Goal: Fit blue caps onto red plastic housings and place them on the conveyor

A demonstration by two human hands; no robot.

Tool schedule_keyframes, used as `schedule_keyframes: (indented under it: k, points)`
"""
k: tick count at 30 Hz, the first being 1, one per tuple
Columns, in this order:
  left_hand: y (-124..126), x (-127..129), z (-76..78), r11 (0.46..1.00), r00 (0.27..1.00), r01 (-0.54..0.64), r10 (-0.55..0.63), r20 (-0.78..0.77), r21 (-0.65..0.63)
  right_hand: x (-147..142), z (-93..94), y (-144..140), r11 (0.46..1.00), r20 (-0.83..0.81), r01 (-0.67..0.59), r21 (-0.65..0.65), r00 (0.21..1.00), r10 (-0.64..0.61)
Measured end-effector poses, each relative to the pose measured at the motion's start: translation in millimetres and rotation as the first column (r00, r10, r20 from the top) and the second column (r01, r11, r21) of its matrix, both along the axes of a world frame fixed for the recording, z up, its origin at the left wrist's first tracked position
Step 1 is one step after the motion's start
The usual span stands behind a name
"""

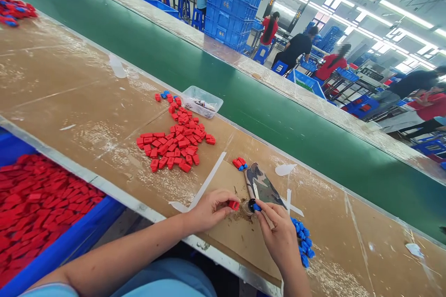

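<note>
Between the thumb and fingertips of my left hand (pixel 216 209) is a small red plastic piece (pixel 234 205), roughly a block with a hollow end. My right hand (pixel 278 229) pinches a small blue plastic piece (pixel 257 207) at the rim of a small round pot (pixel 251 205) with a dark opening. The two pieces are apart, with the pot between them. Behind the pot lies a camouflage-patterned cloth (pixel 266 188). Blue pieces (pixel 304 241) are heaped beside my right wrist, and a few red pieces joined to blue ones (pixel 239 163) lie beyond my hands.
Loose red pieces (pixel 174 144) spread over the table (pixel 69 97) to the left, next to a clear plastic tray (pixel 212 110). A blue crate (pixel 101 216) full of red pieces stands below the near edge. Beyond runs a green conveyor belt (pixel 240 90); several people work farther back.
</note>
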State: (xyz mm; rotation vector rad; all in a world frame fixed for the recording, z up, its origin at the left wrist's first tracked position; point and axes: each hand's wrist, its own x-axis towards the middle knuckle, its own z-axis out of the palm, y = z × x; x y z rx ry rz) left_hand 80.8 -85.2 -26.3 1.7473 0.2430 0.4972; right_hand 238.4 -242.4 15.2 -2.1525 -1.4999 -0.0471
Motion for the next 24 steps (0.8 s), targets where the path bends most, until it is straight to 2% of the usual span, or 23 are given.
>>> schedule_keyframes:
  k: [3,7,10,13,17,24]
  points:
    - [-2,1,-2.9,0.998,1.000,-0.011,0.010,-0.012,-0.055,0,2.4,0,1.000,-0.047,0.028,0.007,0.998,-0.027]
    - [-5,2,-4.4,0.977,1.000,0.012,-0.014,-0.008,-0.212,-7,7.2,-1,0.993,-0.145,0.099,0.068,0.986,-0.088]
    - [-5,2,-3.1,0.970,0.999,0.035,-0.038,-0.007,-0.242,-18,9.6,-2,0.980,-0.241,0.158,0.119,0.962,-0.126]
    - [-6,1,-2.6,0.976,0.999,0.041,-0.043,-0.007,-0.212,-32,9.4,-1,0.974,-0.330,0.171,0.145,0.937,-0.116]
    - [-6,0,-4.1,0.988,0.999,0.042,-0.045,-0.019,-0.148,-46,6.8,3,0.987,-0.385,0.135,0.084,0.918,-0.093]
    - [-4,-4,0.9,0.997,0.997,0.075,-0.075,-0.020,-0.014,-51,-1.5,7,0.988,-0.415,0.135,0.072,0.905,-0.094]
